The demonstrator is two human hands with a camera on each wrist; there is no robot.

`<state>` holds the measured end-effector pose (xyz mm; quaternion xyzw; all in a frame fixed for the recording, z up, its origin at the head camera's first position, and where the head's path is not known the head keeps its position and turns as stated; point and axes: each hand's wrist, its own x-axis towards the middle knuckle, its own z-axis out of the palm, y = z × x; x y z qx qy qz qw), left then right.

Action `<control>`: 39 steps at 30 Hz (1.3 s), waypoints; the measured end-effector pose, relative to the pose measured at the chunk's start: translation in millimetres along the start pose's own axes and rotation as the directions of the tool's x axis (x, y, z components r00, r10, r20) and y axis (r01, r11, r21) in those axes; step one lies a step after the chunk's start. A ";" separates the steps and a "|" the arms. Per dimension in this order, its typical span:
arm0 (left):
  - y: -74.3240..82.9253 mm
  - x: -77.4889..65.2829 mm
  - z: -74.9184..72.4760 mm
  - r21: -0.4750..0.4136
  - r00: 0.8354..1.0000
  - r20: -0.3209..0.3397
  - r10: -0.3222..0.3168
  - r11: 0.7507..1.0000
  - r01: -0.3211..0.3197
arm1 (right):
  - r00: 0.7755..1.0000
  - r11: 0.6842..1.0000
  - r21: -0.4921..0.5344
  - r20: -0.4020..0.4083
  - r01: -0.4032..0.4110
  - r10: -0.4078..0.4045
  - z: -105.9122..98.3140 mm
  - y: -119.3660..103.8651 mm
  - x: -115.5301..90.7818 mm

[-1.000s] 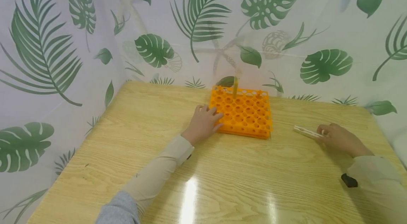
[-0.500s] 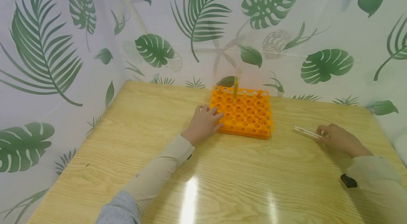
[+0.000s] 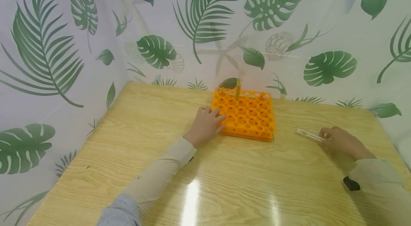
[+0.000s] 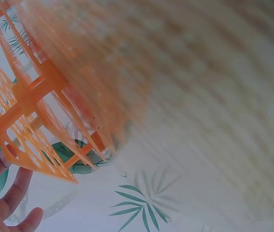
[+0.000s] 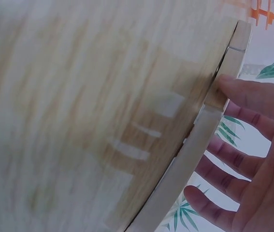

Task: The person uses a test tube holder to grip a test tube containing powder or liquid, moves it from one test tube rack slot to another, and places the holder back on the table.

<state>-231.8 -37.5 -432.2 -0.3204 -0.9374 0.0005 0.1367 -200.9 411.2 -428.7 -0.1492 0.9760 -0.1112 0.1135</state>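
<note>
An orange plastic test tube rack [image 3: 247, 115] stands on the table toward the back. From one of its rear holes rises a test tube [image 3: 238, 88] with yellowish content. My left hand [image 3: 205, 124] grips the rack's left front corner with bent fingers, which touch its rim in the left wrist view. To the right, my right hand [image 3: 341, 142] pinches one end of a pale wooden test tube clamp [image 3: 308, 134], which points left toward the rack. In the right wrist view, the thumb [image 5: 233, 87] presses on the clamp and the lower fingers are spread.
The wood-grain table [image 3: 154, 126] meets a white leaf-print sheet [image 3: 199, 69] behind and at the left. Light glares off the table's front part. A gap of bare tabletop lies between rack and clamp.
</note>
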 end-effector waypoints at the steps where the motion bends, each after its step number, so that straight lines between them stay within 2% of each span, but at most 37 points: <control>1: 0.2 0.2 0.0 0.001 1.000 0.000 -0.001 1.000 0.001 | 1.000 1.000 0.001 0.001 -0.001 0.001 0.6 0.8 0.0; 7: 0.8 1.2 1.0 -0.004 1.000 -0.001 0.000 1.000 0.000 | 1.000 1.000 0.001 0.003 0.002 -0.002 1.7 1.5 -1.6; 25: 2.0 0.0 -1.6 -0.022 1.000 -0.011 -0.019 1.000 0.018 | 0.997 0.998 0.002 0.029 -0.069 0.069 2.1 0.6 1.8; 31: 1.3 -3.0 -3.4 -0.062 0.999 -0.008 -0.044 0.997 0.044 | 0.993 0.993 -0.030 -0.034 -0.115 0.114 -6.0 -26.9 1.0; 35: 0.8 -5.2 -4.6 -0.107 0.998 -0.002 -0.055 0.993 0.055 | 0.987 0.994 -0.018 -0.125 -0.107 0.104 -12.8 -56.6 0.6; 39: 0.5 -7.5 -6.3 -0.139 0.999 0.000 -0.054 0.989 0.054 | 0.979 0.998 -0.007 -0.195 -0.063 0.060 -16.7 -83.1 1.1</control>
